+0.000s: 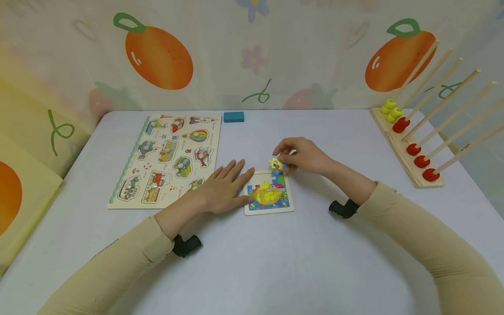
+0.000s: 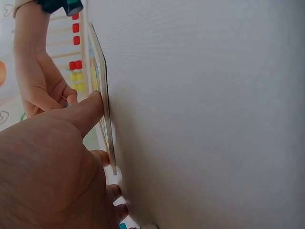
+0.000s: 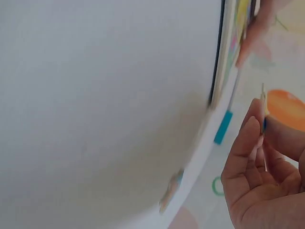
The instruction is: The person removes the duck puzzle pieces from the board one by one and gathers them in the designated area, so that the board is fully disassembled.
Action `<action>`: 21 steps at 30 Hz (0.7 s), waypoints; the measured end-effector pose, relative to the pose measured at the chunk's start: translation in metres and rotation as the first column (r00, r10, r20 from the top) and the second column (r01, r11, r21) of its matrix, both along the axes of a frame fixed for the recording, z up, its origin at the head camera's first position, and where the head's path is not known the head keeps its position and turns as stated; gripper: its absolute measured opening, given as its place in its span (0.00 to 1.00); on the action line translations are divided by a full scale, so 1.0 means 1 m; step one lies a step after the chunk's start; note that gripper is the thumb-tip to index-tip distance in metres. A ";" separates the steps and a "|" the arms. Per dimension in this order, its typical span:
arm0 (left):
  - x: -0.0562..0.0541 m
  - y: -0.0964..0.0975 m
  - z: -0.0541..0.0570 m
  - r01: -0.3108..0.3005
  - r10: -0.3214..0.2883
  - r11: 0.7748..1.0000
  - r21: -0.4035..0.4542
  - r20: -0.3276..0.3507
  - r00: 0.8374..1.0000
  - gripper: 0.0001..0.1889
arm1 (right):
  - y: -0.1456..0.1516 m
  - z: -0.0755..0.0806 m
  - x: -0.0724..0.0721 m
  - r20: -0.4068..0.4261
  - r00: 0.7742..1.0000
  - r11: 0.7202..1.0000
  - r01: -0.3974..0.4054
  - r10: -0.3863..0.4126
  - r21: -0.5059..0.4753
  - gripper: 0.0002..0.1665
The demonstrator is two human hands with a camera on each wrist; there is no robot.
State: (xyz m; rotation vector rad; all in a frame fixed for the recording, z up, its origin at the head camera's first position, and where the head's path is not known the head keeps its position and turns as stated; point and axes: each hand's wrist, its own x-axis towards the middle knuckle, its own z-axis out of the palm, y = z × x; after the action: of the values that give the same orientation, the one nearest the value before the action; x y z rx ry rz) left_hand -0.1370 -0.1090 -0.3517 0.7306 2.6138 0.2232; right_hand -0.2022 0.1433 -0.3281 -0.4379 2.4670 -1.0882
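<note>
A white worktop [image 1: 252, 267] fills the lower frame, with a vehicle peg-puzzle board [image 1: 183, 146] left of centre and a wooden bead-counting rack [image 1: 399, 151] at the upper right. The left hand [image 1: 220, 190] lies with fingers spread, its thumb touching the left rim of the duck jigsaw tray [image 1: 271, 211] at centre; the right hand [image 1: 305, 155] pinches a piece between thumb and fingers. The tray looks light, flat and stiff, likely to slide unless its border is steadied. A teal block [image 1: 234, 117] sits at upper centre. Smallest, the held jigsaw piece [image 1: 274, 163] hangs by the tray's top edge; probably thin, light and rigid, best pinched by its faces near one edge.
</note>
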 end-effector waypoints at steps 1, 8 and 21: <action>0.000 0.000 0.000 0.000 0.000 1.000 0.000 0.000 1.000 0.41 | 0.004 0.001 -0.001 -0.004 1.000 1.000 0.005 -0.005 -0.004 0.12; 0.001 0.000 0.001 0.005 -0.005 1.000 0.002 0.008 1.000 0.41 | 0.026 0.005 -0.007 -0.026 0.999 0.999 0.044 -0.044 -0.009 0.14; 0.001 0.000 0.001 0.009 -0.009 1.000 0.003 0.004 1.000 0.42 | 0.060 0.005 -0.012 -0.065 0.988 0.990 0.143 -0.142 0.015 0.15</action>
State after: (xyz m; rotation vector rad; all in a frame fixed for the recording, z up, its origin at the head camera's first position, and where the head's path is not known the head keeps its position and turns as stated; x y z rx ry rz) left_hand -0.1358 -0.1092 -0.3505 0.7421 2.6062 0.2262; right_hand -0.2144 0.2035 -0.3232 -0.2980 2.5971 -1.1205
